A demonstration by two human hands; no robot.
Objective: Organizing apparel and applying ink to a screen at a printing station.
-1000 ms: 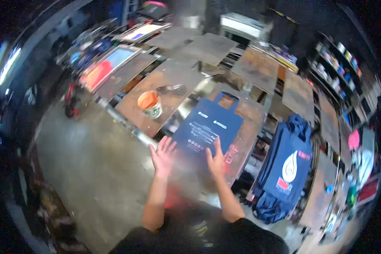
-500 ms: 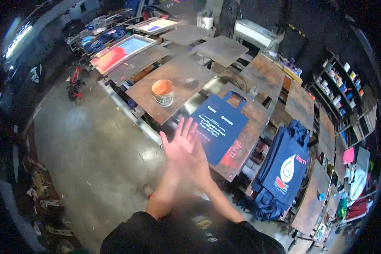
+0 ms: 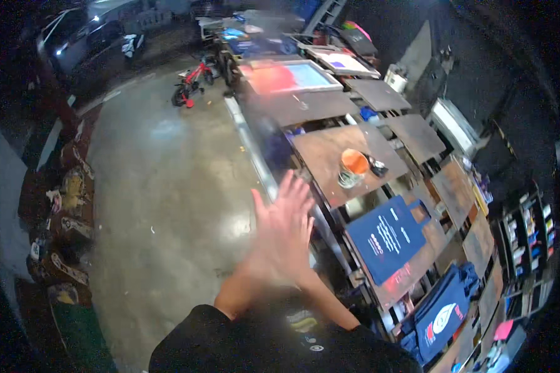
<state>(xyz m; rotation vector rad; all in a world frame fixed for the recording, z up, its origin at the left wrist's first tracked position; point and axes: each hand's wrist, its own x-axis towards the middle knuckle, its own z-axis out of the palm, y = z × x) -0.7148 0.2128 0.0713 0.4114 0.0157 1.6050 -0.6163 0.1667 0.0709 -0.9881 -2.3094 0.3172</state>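
Note:
My left hand (image 3: 276, 214) is raised in front of me with its fingers stretched out and thumb apart. My right hand (image 3: 298, 250) overlaps it, pressed close or touching; its visible fingertips are straight. Blur smears where the two palms meet, and neither hand shows anything held. Beyond them and to the right, a dark blue tote bag (image 3: 387, 239) with white print lies flat on a brown board (image 3: 412, 278). An orange-rimmed paint bucket (image 3: 353, 165) stands on the neighbouring board, with a small dark object (image 3: 378, 166) beside it.
Printing screens in wooden frames (image 3: 320, 76) lie farther along the row of boards. More blue tote bags (image 3: 440, 317) are stacked at the lower right. A red child's bicycle (image 3: 193, 82) stands on the concrete floor (image 3: 168, 205). Shelves of bottles (image 3: 529, 230) are at far right.
My view has swung left, so the boards, bucket and bags sit farther right and more floor shows. Both hands remain raised together, with the fingers overlapping more.

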